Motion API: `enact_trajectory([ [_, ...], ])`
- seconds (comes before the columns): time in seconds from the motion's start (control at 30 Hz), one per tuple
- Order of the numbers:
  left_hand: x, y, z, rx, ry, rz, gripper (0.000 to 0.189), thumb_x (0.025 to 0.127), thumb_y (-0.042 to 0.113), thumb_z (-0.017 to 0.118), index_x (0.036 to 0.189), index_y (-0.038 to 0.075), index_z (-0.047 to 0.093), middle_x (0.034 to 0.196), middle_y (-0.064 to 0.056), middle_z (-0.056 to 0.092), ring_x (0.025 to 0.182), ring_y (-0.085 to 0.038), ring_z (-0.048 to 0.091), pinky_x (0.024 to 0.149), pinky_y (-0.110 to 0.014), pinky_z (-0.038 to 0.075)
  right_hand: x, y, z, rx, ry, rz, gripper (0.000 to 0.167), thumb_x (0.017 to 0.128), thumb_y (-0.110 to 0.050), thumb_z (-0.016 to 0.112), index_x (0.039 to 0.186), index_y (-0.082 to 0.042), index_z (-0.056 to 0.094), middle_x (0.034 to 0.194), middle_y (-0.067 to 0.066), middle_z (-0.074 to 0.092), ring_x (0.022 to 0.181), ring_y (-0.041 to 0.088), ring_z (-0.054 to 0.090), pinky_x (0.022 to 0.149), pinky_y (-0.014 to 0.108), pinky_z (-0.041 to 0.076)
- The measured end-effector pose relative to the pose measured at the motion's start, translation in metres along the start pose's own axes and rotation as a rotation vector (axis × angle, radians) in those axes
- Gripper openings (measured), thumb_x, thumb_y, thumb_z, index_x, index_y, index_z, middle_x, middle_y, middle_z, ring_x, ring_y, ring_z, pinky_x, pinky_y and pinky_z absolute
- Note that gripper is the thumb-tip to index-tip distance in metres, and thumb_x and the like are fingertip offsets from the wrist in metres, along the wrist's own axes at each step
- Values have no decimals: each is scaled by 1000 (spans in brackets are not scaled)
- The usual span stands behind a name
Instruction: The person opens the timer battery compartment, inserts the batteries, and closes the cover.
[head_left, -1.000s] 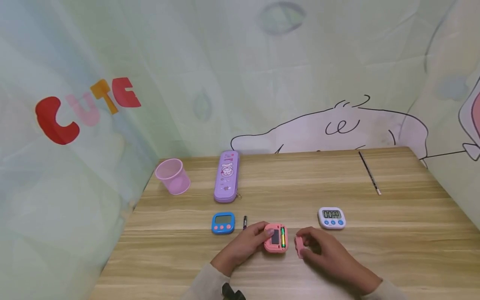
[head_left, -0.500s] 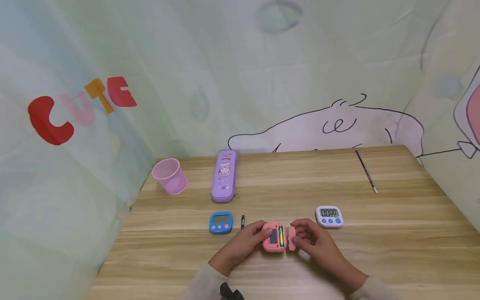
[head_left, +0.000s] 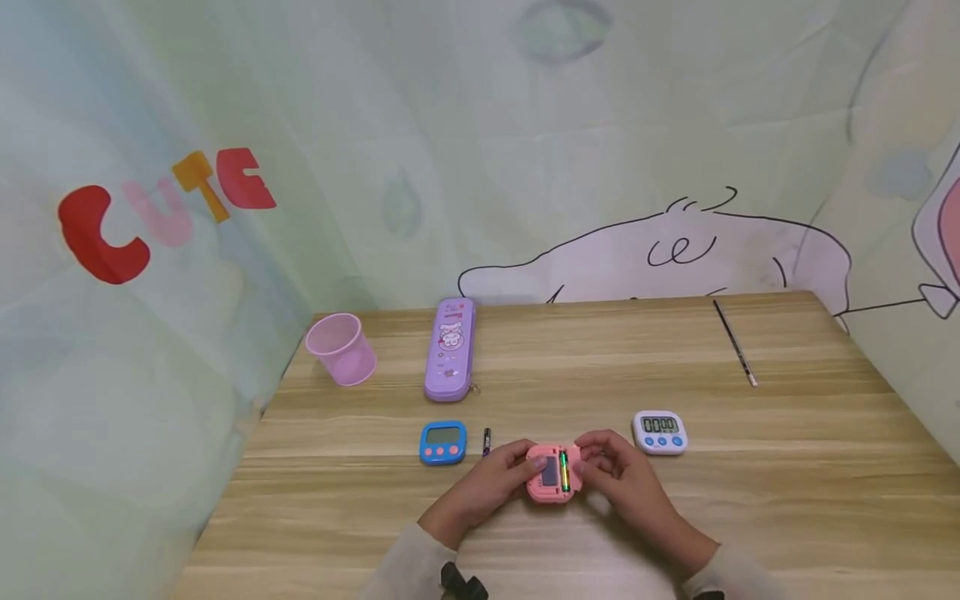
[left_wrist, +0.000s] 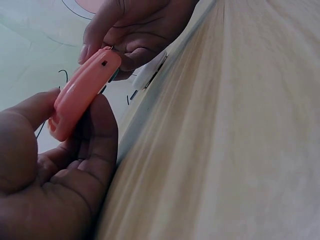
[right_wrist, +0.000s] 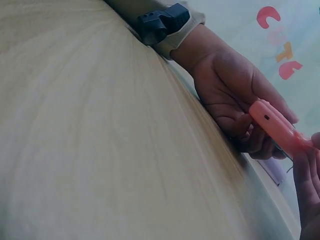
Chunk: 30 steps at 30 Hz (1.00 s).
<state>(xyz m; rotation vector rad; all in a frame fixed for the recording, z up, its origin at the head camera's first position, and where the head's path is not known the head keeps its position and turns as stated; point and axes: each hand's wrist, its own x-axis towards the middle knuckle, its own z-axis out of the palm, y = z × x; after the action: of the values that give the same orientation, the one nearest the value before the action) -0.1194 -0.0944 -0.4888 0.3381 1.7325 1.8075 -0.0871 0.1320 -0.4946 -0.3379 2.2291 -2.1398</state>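
Observation:
A pink digital timer (head_left: pixel 550 473) is held back side up in my left hand (head_left: pixel 491 483), thumb on its back and fingers beneath. In its uncovered slot lies a green-gold battery (head_left: pixel 565 472). My right hand (head_left: pixel 618 475) pinches the small pink battery cover (head_left: pixel 576 468) at the timer's right edge, beside the battery. In the left wrist view, the pink timer (left_wrist: pixel 82 95) shows edge-on, tilted between both hands, raised over the table. The right wrist view has the timer (right_wrist: pixel 275 127) with left fingers under it and right fingers at its near end.
A blue timer (head_left: pixel 442 442) and a dark battery (head_left: pixel 487 442) lie left of the hands. To the right sits a white timer (head_left: pixel 660 432). Farther back are a pink cup (head_left: pixel 342 350), a purple pencil case (head_left: pixel 450 350) and a pencil (head_left: pixel 735 343) on the wooden table (head_left: pixel 585 358).
My right hand has moved left, bringing the battery cover from apart to right against the pink timer's edge. My left hand keeps its hold on the timer.

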Motion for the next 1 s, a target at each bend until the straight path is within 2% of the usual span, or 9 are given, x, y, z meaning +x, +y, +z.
enact_trajectory([
  [0.17, 0, 0, -1, 38, 3, 10, 38, 100, 32, 56, 123, 2, 59, 112, -8, 65, 98, -15, 61, 88, -30, 53, 2, 1, 4, -59, 10, -13, 28, 86, -10, 74, 110, -5, 61, 92, 11, 63, 81, 17, 63, 70, 27, 56],
  [0.37, 1, -2, -3, 79, -9, 38, 39, 99, 35, 57, 122, 4, 60, 112, -8, 65, 99, -15, 60, 88, -28, 52, 1, 2, 6, -117, 16, 26, 26, 85, -14, 76, 107, -8, 62, 89, 9, 62, 77, 18, 61, 67, 26, 55],
  [0.7, 1, -4, -4, 112, -3, 29, 38, 98, 38, 58, 120, 7, 62, 108, -6, 66, 96, -16, 60, 85, -29, 52, -2, 0, 8, -127, 8, 18, 28, 84, -9, 76, 106, -8, 60, 88, 8, 61, 77, 17, 60, 67, 26, 55],
  [1.0, 0, -2, -2, 120, 11, 41, 34, 99, 34, 58, 118, 6, 62, 104, -5, 66, 93, -13, 59, 82, -27, 51, -2, 0, 9, -136, 8, 27, 28, 85, -12, 76, 107, -7, 59, 85, 8, 60, 73, 15, 60, 63, 25, 54],
])
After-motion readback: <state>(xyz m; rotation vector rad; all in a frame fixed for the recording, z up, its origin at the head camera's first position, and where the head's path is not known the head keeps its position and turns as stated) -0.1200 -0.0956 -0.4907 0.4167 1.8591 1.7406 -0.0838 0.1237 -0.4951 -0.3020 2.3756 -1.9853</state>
